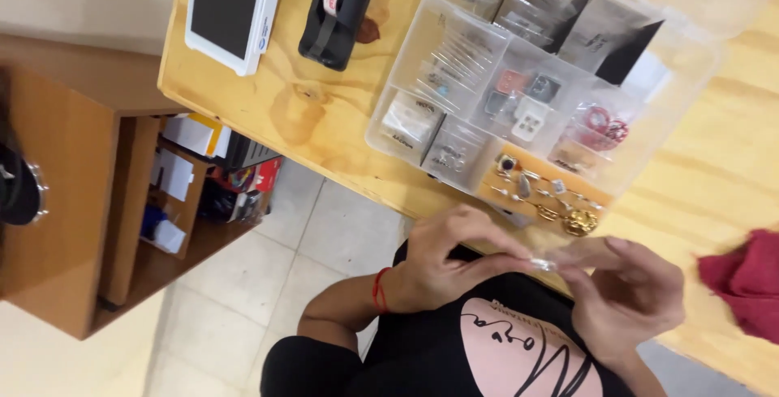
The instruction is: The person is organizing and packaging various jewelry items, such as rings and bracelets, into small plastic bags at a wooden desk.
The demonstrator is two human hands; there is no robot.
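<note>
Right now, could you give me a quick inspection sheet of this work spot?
Surface: pale wooden table, stained in spots.
Job's things: a tiny clear shiny piece, too small to identify, pinched between both hands; clear organizer box with small packets and jewellery bits.
Clutter: white tablet, black tape dispenser, red cloth.
Grippers: left hand and right hand both closed on the piece, close to the person's chest.
Cables: nothing seen.
Surroundings: tiled floor, brown shelf unit holding boxes and papers.

Left hand [442,257], right hand [629,287] pinching, fingertips meeting.
</note>
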